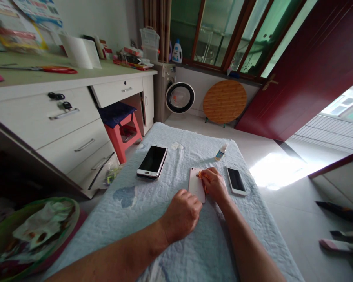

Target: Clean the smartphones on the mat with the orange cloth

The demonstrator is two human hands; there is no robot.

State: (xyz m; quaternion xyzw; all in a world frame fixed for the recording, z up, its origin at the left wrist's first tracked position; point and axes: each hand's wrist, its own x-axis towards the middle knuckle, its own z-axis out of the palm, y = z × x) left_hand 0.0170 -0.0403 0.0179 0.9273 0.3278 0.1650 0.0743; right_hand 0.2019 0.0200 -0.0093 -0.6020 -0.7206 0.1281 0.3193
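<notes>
A pale pink phone (pixel 195 183) lies back-up on the light blue quilted cloth (pixel 170 235). My left hand (pixel 182 213) rests closed at the phone's near edge, pressing it down. My right hand (pixel 213 183) is closed on a small orange cloth (pixel 202 177) and presses it against the phone's back near the top. A larger phone (pixel 152 161) lies screen-up to the left. A smaller white phone (pixel 236 181) lies screen-up just right of my right hand. A small spray bottle (pixel 221 152) lies on the cloth beyond.
A white desk with drawers (pixel 76 117) stands on the left, a red stool (pixel 122 135) under it. A green bin of waste (pixel 32 231) sits at near left. A washing machine (pixel 176 96) and a round wooden board (pixel 224 102) stand by the far wall. A dark red door (pixel 312 66) is open at right.
</notes>
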